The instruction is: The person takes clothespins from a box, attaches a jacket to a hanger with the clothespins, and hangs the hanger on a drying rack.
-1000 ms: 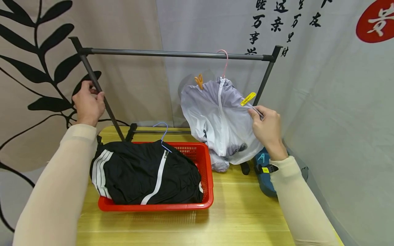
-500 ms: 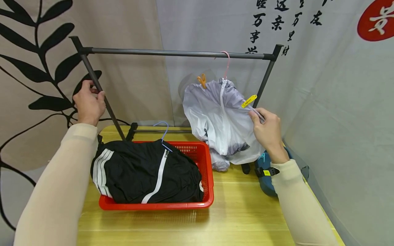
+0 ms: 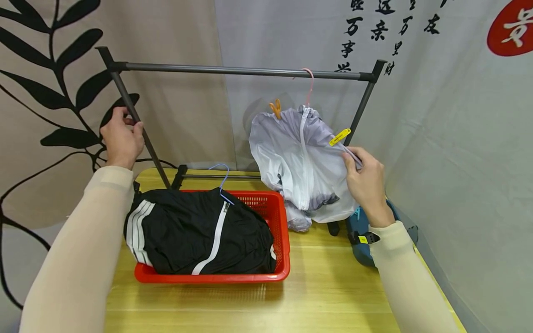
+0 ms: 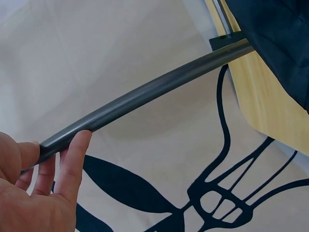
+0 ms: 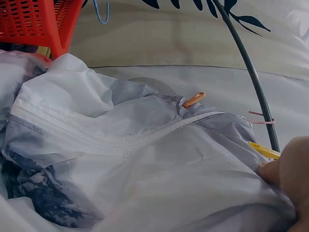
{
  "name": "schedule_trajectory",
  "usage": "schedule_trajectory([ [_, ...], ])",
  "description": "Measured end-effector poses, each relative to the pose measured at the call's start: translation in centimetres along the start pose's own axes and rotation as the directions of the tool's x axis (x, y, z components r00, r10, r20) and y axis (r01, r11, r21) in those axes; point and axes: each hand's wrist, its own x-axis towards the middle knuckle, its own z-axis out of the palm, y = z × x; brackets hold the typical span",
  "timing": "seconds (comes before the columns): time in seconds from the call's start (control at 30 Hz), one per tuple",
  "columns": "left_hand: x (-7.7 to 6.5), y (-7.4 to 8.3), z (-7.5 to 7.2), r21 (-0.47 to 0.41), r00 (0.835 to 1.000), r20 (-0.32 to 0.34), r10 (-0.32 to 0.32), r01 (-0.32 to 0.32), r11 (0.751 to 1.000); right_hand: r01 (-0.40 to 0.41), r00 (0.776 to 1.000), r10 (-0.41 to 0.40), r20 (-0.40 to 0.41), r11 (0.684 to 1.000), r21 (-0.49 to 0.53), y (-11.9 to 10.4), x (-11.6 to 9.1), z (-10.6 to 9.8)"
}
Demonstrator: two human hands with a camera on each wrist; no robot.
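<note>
from where i sit, the pale jacket [image 3: 287, 157] hangs from a pink hanger [image 3: 309, 92] near the right end of the rack's [image 3: 245, 70] top bar, its lower part reaching down beside the basket. its collar points up and its hem down, so its long axis runs close to upright; the white zip [image 3: 307, 175] follows that line with a slight bow. an orange clip [image 3: 275, 109] sits on one shoulder and a yellow clip [image 3: 339, 137] on the other. just below the yellow one, my right hand [image 3: 367, 180] pinches the edge of the fabric between thumb and fingers. my left hand [image 3: 122, 138] grasps the rack's left upright, thumb on one side and fingers on the other. below, the red basket [image 3: 208, 279] holds a black jacket [image 3: 179, 231] with white stripes, bulging above the rim, with the hook of a blue hanger [image 3: 225, 180] standing up from its collar. both basket and rack stand on a wooden table [image 3: 325, 286]. near my right wrist lies a blue item [image 3: 361, 252], too covered for me to identify. behind everything hangs a pale backdrop [image 3: 183, 115] with printed black leaves.
</note>
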Motion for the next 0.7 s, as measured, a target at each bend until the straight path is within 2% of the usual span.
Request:
schedule_trajectory([
  [0.23, 0.1, -0.1, 0.1, 0.003, 1.000, -0.002, -0.001, 0.001, 1.000, 0.039, 0.999, -0.040, -0.036, 0.999, -0.007, -0.1, -0.7, -0.1],
  [0.7, -0.1, -0.1, 0.1, 0.006, 1.000, 0.002, -0.006, 0.006, 1.000, 0.175, 0.983, -0.178, -0.044, 0.981, -0.079, -0.1, -2.6, -0.4],
])
